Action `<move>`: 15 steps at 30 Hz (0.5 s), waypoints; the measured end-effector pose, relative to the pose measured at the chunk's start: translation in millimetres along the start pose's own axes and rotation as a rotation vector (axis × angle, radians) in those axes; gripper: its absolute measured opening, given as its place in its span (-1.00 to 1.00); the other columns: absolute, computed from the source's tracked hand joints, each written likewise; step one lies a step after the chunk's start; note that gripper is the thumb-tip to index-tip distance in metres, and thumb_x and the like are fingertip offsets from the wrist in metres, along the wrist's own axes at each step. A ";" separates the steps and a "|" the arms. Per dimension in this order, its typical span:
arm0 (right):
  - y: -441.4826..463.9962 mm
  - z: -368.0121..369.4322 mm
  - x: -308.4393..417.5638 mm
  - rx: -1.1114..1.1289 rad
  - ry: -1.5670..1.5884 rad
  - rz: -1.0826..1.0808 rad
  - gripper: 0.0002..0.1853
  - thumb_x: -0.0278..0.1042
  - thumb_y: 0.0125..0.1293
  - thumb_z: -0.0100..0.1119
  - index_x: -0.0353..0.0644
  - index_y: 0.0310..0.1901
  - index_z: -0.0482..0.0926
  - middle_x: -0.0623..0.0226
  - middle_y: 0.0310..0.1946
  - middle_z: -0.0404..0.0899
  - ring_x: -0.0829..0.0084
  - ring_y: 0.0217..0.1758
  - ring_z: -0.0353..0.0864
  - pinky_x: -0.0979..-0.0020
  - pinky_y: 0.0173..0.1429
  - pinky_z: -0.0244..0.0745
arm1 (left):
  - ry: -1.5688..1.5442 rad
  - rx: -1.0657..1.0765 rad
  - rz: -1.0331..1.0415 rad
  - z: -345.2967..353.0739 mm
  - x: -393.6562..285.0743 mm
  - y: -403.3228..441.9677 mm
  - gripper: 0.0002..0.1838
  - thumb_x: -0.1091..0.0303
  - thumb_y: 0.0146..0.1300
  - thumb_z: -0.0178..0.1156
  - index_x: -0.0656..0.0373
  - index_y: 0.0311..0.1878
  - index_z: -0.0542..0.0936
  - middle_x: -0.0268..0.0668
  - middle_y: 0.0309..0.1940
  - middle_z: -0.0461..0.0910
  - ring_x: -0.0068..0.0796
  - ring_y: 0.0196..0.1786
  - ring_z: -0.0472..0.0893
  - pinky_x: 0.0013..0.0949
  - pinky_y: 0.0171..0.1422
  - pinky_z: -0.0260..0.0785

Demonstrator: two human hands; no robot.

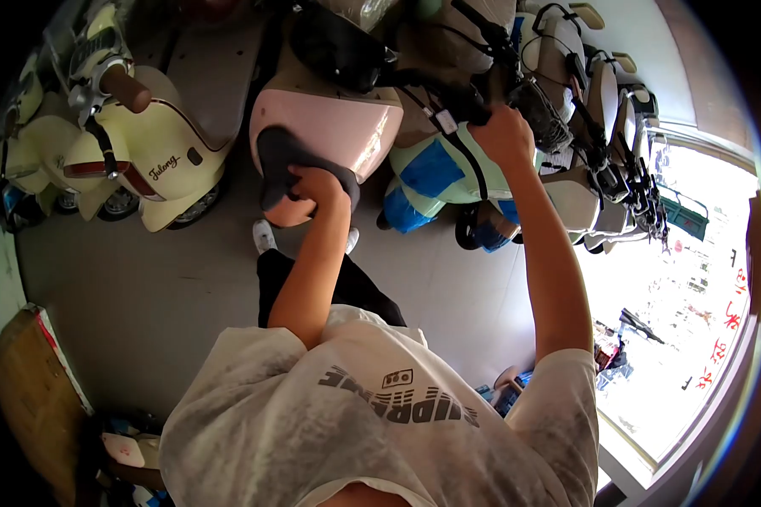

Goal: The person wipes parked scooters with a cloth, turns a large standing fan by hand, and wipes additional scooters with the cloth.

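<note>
A pink scooter stands in front of me, its glossy curved panel towards me. My left hand presses a dark grey, cloth-like piece against the lower part of this panel, fingers curled into it. Some pink shows below the piece. Up and to the right, my right hand is closed round the end of a black handlebar; its fingertips are partly hidden. A small tag hangs by the cables beside the bar. Above the pink panel is a black rounded part.
Cream scooters stand close on the left. A pale green scooter with blue film is just right of the pink one. More scooters line the right, towards a bright glass door. Grey floor lies around my feet; a wooden board leans lower left.
</note>
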State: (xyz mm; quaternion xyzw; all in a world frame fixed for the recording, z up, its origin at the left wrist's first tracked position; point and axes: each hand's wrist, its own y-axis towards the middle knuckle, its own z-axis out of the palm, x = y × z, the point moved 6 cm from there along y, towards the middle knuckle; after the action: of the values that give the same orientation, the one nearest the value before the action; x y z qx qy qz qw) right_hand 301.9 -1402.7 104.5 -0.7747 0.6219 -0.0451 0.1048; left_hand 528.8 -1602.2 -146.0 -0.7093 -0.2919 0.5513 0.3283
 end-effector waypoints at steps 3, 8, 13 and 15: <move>4.6 6.7 -4.7 0.026 -0.012 0.006 -0.59 0.00 0.11 0.32 -0.14 -0.15 0.78 -0.01 -0.19 0.75 0.02 -0.05 0.75 0.11 0.04 0.67 | 0.220 -0.105 0.611 -9.6 -22.0 -11.4 -0.28 -0.02 0.58 -0.14 0.53 0.43 0.20 0.35 0.46 0.18 0.35 0.49 0.21 0.21 0.55 0.07; 0.9 2.6 -1.0 -0.015 0.002 -0.015 -0.62 0.00 0.10 0.34 -0.14 -0.21 0.80 0.04 -0.22 0.77 0.05 -0.07 0.77 0.15 0.03 0.69 | 0.625 0.024 1.407 -4.2 -67.5 -40.2 -0.29 -0.02 0.50 0.00 0.46 0.41 0.27 0.34 0.45 0.20 0.48 0.46 0.19 0.31 0.51 0.07; 0.3 -0.2 -0.9 -0.012 0.032 0.001 -0.62 -0.01 0.10 0.35 -0.14 -0.21 0.80 0.07 -0.21 0.77 0.06 -0.06 0.77 0.16 0.05 0.70 | 0.900 0.195 1.661 15.8 -101.8 -73.0 -0.25 -0.09 0.19 0.35 0.23 0.31 0.45 0.19 0.43 0.29 0.32 0.49 0.23 0.31 0.50 0.10; 0.0 1.8 -1.6 -0.001 0.035 0.013 -0.63 -0.01 0.10 0.35 -0.14 -0.21 0.80 0.08 -0.21 0.77 0.07 -0.06 0.77 0.17 0.05 0.70 | 1.003 0.258 1.740 30.7 -98.6 -83.3 -0.24 -0.09 0.16 0.36 0.21 0.32 0.46 0.14 0.42 0.31 0.30 0.49 0.23 0.31 0.50 0.09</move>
State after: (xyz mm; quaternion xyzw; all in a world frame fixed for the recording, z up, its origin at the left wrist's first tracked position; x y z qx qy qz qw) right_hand 301.9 -1401.0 102.8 -0.7698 0.6288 -0.0573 0.0937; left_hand 472.7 -1623.1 -27.6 -0.7845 0.5599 0.2649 -0.0288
